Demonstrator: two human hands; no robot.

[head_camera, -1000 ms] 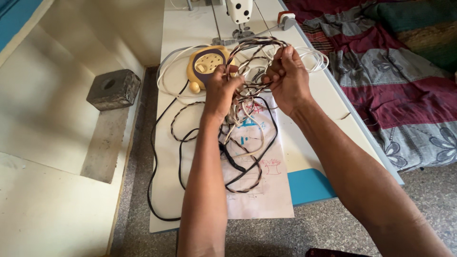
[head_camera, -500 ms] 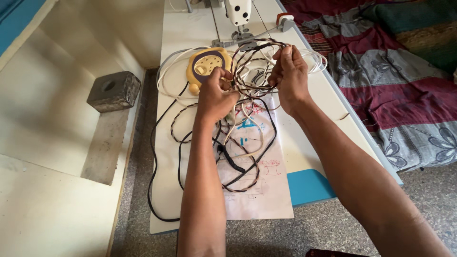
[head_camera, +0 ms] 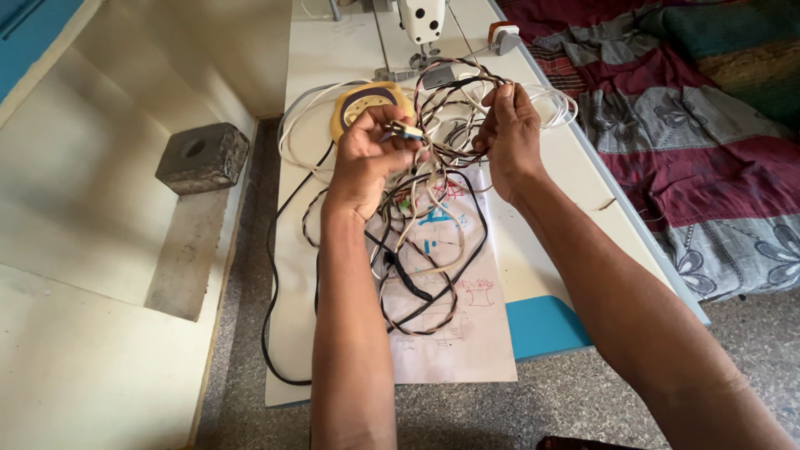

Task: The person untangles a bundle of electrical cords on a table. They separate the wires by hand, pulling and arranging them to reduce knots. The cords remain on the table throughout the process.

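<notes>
Both forearms bare; hands ringless, no sleeves visible.

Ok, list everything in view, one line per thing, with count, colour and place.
tangle of cords: one bundle, black, white and brown-twisted, held over the table
round device: one, yellow with pale face, on the table behind the left hand
sewing machine: one, white, table's far end
plug: one, white and orange, beside the machine
paper sheet: one, white with coloured drawings, table's near end
table: one, white top, blue edge
block: one, grey, on the left ledge
bedspread: one, maroon and grey, right
left hand: grips cords
right hand: grips cords
</notes>
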